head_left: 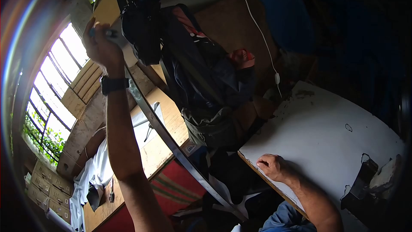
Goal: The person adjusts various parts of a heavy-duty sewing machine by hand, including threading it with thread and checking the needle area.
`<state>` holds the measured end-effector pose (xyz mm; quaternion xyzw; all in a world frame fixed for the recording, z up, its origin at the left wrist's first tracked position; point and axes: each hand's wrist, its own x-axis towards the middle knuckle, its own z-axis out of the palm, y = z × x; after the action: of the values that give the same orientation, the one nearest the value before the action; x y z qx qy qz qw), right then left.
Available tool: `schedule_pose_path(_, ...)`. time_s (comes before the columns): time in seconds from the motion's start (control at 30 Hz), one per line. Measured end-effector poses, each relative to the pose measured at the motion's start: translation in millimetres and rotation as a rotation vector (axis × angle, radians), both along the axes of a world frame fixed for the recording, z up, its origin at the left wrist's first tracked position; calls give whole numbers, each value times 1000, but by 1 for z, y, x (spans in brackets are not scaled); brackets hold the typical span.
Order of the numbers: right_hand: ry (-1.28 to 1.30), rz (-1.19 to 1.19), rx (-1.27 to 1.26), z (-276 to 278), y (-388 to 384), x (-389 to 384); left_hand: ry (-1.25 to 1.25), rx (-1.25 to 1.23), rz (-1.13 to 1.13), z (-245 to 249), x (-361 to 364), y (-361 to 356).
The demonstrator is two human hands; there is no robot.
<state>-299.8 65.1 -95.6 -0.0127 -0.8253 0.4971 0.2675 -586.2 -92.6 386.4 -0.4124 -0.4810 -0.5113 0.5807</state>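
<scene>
My left hand (101,45) is raised high at the upper left, with a black watch (113,84) on its wrist. Its fingers are closed on a small grey object (115,34) with a bluish end; what it is stays unclear. A long metal bar (171,144) runs down and to the right from just under that wrist. My right hand (272,166) rests at the near edge of a white, chipped tabletop (326,129), with its fingers curled in and nothing visible in them.
Dark bags and clothes (193,73) hang in the middle. A white cable (262,34) drops beside them. A barred window (51,99) is at the left, with wooden planks (163,120), white cloth (92,176) and red fabric (171,189) below. A dark object (362,180) sits on the tabletop's right side.
</scene>
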Motion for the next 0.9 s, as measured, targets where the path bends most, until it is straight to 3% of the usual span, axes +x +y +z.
schedule_pose_path(0.07,17,-3,19,-1,1,-1,-129,-73,81,-10,2,-19)
schedule_pose_path(0.1,16,1,22,-1,2,-1,-3,-168,218,-17,-22,-31)
schedule_pose_path(0.17,16,-2,22,-2,1,-1,-143,-385,388,-31,-23,-35)
schedule_pose_path(0.2,11,-4,15,-2,0,0,-413,-502,416,-41,-6,-31)
schedule_pose_path(0.27,-2,-2,13,-1,0,0,-575,-666,455,-56,-48,-38)
schedule_pose_path(0.37,-14,1,22,2,0,1,-685,-692,513,-59,-35,-29)
schedule_pose_path(0.4,-22,0,13,2,0,1,-485,-557,525,-64,-36,-26)
schedule_pose_path(0.5,-56,3,-9,2,1,1,-530,-573,620,-51,-39,-29)
schedule_pose_path(0.53,-67,6,-9,2,2,0,-554,-689,562,-48,-40,-31)
schedule_pose_path(0.67,-95,-17,-29,-3,1,-2,-257,-826,722,-51,-53,-33)
schedule_pose_path(0.77,-57,1,-35,2,0,-1,-340,-903,494,-39,-58,-35)
schedule_pose_path(0.8,-78,-1,-34,2,-1,0,-655,-810,46,-41,-23,-31)
schedule_pose_path(0.9,-66,16,-7,2,2,0,-1003,-562,-465,-7,-43,-22)
